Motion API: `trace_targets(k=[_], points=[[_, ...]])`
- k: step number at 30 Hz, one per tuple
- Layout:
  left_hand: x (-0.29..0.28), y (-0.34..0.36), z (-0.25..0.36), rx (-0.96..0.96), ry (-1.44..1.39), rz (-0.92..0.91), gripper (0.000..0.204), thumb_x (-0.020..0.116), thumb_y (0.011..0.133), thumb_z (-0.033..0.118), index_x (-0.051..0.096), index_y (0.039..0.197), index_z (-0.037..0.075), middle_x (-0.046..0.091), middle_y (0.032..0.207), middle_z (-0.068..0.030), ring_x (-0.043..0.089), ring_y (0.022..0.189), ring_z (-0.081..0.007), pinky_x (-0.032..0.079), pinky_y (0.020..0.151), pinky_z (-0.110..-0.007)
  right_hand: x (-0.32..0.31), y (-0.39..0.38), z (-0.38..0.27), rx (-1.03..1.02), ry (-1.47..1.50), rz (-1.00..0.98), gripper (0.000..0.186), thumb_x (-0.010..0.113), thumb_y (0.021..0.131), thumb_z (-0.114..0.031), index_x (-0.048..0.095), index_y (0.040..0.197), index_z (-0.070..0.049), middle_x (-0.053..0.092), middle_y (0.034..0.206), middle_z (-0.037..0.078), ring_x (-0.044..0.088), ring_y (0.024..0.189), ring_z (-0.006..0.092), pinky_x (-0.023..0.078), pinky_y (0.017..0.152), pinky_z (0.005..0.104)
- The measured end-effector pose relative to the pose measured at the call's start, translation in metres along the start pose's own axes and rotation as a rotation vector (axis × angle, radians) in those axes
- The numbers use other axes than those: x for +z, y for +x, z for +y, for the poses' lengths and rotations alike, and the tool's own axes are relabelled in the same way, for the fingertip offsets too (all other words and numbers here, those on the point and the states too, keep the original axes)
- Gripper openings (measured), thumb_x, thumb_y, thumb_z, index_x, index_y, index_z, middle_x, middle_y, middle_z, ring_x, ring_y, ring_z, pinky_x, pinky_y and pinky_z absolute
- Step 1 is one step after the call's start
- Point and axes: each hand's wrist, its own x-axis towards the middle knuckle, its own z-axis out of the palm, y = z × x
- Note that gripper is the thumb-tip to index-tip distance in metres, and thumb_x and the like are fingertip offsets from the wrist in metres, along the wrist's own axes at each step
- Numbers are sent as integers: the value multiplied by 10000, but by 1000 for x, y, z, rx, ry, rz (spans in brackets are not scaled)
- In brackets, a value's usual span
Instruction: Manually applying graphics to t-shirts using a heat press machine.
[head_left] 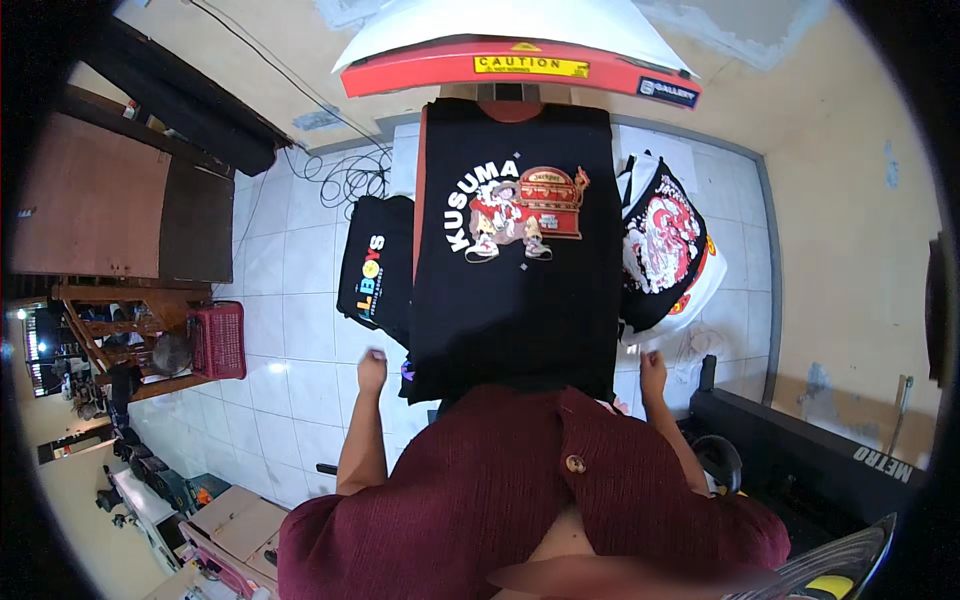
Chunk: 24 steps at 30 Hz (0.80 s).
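Note:
A black T-shirt lies flat on the platen of a heat press, with a white lettered print and a cartoon figure beside a red machine. The press's raised upper part is red, with a yellow warning label. My left hand hangs left of the shirt's lower edge, fingers curled and slightly blurred. My right hand hangs at the right side, also curled. Nothing shows in either hand. Folded black garments with a colourful print sit at the left; black and white printed garments sit at the right.
Coiled black cables lie on the tiled floor at the back left. A red plastic crate and a wooden cabinet stand left. Dark equipment is at the lower right, near the wall. Cluttered furniture fills the lower left.

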Motion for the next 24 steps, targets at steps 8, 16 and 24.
trace_targets(k=[8,16,24], points=[[-89,201,332,405,-394,462,346,583,886,329,606,1102,59,648,1049,-145,619,958,-307,474,830,-400,97,252,-224,-429,-41,70,208,625,862,-192,527,843,-10,577,742,174,578,716,328,455,672,402],[-13,354,438,751,-324,530,611,481,890,518,476,1340,106,458,1388,-154,435,1267,-340,339,1042,-474,161,407,-269,-581,1,242,473,570,894,-319,513,1257,-21,549,1261,205,503,1189,332,394,962,390],[-73,318,412,623,-305,510,499,509,900,382,503,1305,91,486,1351,-179,441,1258,-347,340,1040,-464,185,355,-314,-511,255,414,442,563,874,-380,571,1185,-66,603,1173,165,558,1089,362,445,877,438]])
